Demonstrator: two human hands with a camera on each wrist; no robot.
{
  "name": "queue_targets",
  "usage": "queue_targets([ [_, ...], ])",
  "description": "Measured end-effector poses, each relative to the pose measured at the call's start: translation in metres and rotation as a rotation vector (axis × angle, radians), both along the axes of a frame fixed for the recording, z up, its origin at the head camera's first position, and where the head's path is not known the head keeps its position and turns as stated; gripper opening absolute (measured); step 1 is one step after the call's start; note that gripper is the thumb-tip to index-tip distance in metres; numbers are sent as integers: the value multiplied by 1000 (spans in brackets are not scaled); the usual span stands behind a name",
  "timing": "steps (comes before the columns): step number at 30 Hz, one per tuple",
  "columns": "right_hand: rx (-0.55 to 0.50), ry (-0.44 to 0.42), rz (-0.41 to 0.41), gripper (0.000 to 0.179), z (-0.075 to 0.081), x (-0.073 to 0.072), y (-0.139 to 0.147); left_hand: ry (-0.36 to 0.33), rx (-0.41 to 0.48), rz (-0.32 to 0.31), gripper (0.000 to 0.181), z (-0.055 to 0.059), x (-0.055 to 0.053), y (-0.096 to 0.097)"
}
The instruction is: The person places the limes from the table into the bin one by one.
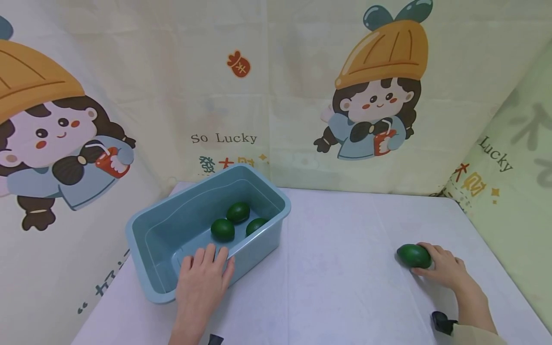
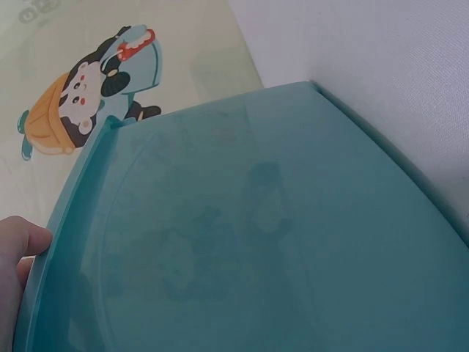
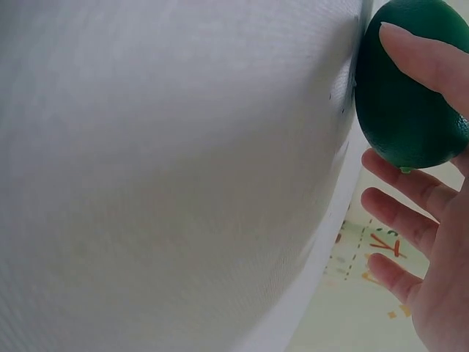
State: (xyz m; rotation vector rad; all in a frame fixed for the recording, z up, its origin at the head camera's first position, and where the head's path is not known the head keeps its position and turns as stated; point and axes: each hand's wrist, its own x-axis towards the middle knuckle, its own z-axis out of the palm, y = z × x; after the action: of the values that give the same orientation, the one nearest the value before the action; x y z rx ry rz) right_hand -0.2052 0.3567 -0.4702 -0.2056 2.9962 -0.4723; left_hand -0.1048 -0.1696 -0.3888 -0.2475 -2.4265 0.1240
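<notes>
A light blue plastic bin (image 1: 258, 249) stands at an angle on the left of the table, and its side fills much of the left wrist view. Inside lie three dark green limes, one at the back (image 1: 238, 212), one at the left (image 1: 222, 230) and one partly hidden by the front rim (image 1: 257, 224). My left hand (image 1: 200, 282) holds the bin's near rim, fingers over the edge. Far to the right, my right hand (image 1: 446, 269) grips another lime (image 1: 413, 256) between thumb and fingers, low at the tabletop. In the right wrist view the other fingers (image 3: 399, 220) are spread below it.
A white cloth (image 1: 336, 268) covers the table. Behind it hangs a printed curtain (image 1: 293, 96) with cartoon figures, and the bin's far side stands close to it. A black strap piece (image 1: 442, 323) sits by the right wrist.
</notes>
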Motion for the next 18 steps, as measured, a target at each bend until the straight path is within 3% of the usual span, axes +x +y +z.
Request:
queue_targets([
  [18, 39, -30, -29, 91, 2, -4, -2, -18, -5, 10, 54, 2, 0, 0],
])
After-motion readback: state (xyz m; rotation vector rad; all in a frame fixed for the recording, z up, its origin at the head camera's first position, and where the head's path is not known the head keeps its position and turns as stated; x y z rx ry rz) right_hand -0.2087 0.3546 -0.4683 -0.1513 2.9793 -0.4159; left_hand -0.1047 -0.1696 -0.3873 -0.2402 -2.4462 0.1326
